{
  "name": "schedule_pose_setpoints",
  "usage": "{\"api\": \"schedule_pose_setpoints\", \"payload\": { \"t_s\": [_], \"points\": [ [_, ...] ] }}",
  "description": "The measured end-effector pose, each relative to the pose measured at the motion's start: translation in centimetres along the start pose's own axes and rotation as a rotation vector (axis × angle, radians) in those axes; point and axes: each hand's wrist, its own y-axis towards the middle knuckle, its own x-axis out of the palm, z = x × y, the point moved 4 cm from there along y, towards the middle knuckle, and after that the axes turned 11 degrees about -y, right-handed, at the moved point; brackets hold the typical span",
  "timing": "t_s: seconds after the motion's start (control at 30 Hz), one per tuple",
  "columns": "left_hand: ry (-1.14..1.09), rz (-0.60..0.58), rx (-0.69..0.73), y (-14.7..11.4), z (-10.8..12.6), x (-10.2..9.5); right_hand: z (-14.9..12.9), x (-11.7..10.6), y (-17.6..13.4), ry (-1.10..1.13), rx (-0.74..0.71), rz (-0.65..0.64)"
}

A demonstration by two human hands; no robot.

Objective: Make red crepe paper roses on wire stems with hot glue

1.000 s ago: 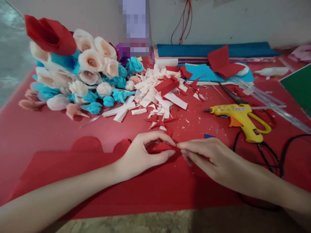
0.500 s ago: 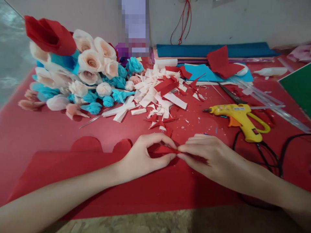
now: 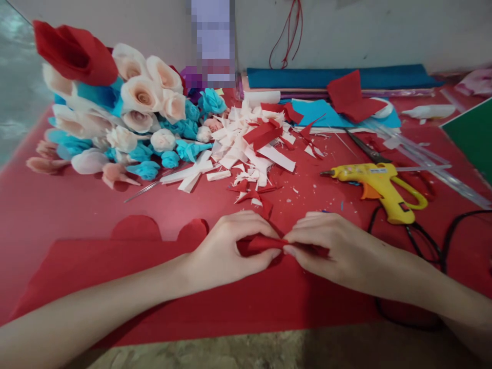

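Observation:
Between my two hands is a small piece of red crepe paper [image 3: 261,243], with one edge curled or rolled. My left hand [image 3: 236,246] is closed on it, thumb below and fingers curved over the top. Its far side is hidden by my fingers. The thumb and forefinger of my right hand [image 3: 326,243] pinch the same piece, fingertips almost touching those of the left. A larger red paper sheet [image 3: 96,266] lies flat under my left forearm. Two rounded red paper cutouts [image 3: 136,228] rest along its far edge.
Paper flowers [image 3: 142,97] in red, cream and blue are heaped at the back left. Paper scraps [image 3: 249,143] lie mid-table. A yellow glue gun [image 3: 376,179], its black cord [image 3: 442,246], scissors [image 3: 365,146] and glue sticks [image 3: 434,164] are on the right, with a green board [image 3: 472,136] beyond.
The red paper between my hands shows more of its surface and looks more rolled at the edge. Both hands stay nearly in place, fingertips shifted slightly.

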Motion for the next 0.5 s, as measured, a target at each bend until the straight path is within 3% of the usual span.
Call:
{"api": "schedule_pose_setpoints", "payload": {
  "t_s": [0.17,0.5],
  "points": [
    [-0.012,0.009,0.0,-0.12,-0.16,0.0,0.21,-0.26,0.23,0.034,0.023,-0.039],
    [-0.003,0.057,0.033,-0.19,-0.18,-0.19,0.21,-0.45,0.45,0.138,-0.015,0.013]
  ]
}}
